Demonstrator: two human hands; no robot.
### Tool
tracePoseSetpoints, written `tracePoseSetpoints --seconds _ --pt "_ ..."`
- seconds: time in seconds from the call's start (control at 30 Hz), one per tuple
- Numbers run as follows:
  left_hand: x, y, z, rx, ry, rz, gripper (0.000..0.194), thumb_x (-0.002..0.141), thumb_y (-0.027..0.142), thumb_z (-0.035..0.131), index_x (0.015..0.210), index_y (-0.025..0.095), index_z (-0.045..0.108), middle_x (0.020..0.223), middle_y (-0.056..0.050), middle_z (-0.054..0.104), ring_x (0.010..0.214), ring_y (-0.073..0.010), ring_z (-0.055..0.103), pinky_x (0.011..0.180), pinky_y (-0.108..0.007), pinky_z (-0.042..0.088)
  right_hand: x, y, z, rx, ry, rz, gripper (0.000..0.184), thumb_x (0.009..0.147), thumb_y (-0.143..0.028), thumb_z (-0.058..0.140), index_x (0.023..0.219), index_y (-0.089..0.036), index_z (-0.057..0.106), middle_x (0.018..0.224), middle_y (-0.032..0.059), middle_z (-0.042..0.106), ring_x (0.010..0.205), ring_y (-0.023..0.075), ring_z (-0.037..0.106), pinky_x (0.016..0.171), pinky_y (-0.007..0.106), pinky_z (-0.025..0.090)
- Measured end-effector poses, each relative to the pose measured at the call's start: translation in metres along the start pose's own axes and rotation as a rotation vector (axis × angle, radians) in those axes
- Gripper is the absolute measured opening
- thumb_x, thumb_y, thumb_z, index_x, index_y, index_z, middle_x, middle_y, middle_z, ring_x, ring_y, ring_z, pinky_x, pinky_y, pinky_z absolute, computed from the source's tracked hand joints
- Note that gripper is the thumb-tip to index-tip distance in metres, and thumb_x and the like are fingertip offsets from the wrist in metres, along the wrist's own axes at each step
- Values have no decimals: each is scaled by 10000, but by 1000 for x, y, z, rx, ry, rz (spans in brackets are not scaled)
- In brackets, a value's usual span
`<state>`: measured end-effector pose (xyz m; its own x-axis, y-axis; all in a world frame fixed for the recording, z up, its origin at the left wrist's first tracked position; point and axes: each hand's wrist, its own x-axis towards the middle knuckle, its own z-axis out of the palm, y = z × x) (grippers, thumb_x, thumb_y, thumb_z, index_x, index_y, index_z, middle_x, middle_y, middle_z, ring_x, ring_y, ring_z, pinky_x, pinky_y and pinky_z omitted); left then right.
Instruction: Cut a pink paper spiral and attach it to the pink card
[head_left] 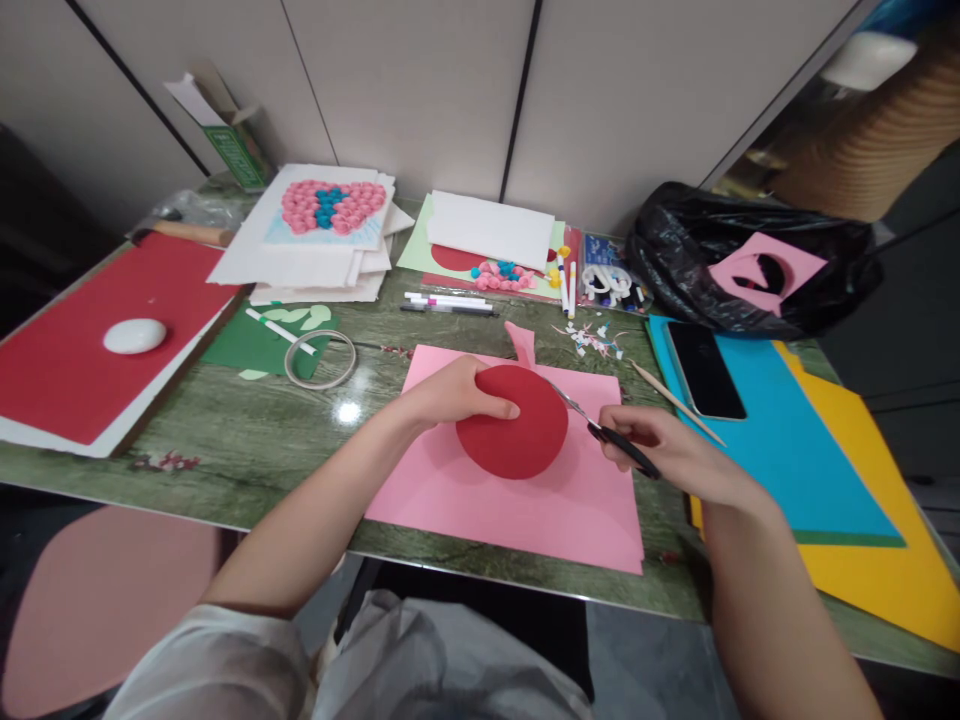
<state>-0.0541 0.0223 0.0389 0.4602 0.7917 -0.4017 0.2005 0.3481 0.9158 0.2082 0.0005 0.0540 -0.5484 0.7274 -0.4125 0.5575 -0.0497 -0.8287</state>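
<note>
My left hand [472, 392] pinches a round piece of red paper [525, 435] at its upper left, thumb on top. In my right hand [645, 440] is a pair of scissors [619, 445] with black handles. Their blades point up and left and reach the upper right edge of the red circle; whether they are parted I cannot tell. A narrow pink paper strip [521, 345] sticks up just behind the circle. Pink paper sheets [495, 525] lie flat on the table under both the circle and the scissors.
A phone [705, 370] rests on blue paper [795, 450] at the right, near a wooden stick [675, 402]. Behind it stands a black plastic bag [660, 250] with pink scraps. Leftward are a tape roll [321, 385], green paper [225, 345] and red sheets [67, 370].
</note>
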Motion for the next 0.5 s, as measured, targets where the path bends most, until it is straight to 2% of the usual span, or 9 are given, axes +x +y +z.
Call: tracePoseSetpoints --seconds 0.23,0.5 --pt "0 0 -2 13 -20 5 90 637 188 707 723 164 698 707 -1 707 607 -119 634 576 -218 503 -1 3 -1 -14 -3 11 358 809 -437 550 616 -188 379 580 -47 352 549 90 323 508 230 241" --pt "0 -1 -3 44 -35 -5 110 618 217 719 712 165 693 720 -14 714 634 -143 652 541 -215 498 -1 1 0 -7 -7 17 365 791 -438 571 612 -189 375 581 -43 360 555 93 327 511 232 256"
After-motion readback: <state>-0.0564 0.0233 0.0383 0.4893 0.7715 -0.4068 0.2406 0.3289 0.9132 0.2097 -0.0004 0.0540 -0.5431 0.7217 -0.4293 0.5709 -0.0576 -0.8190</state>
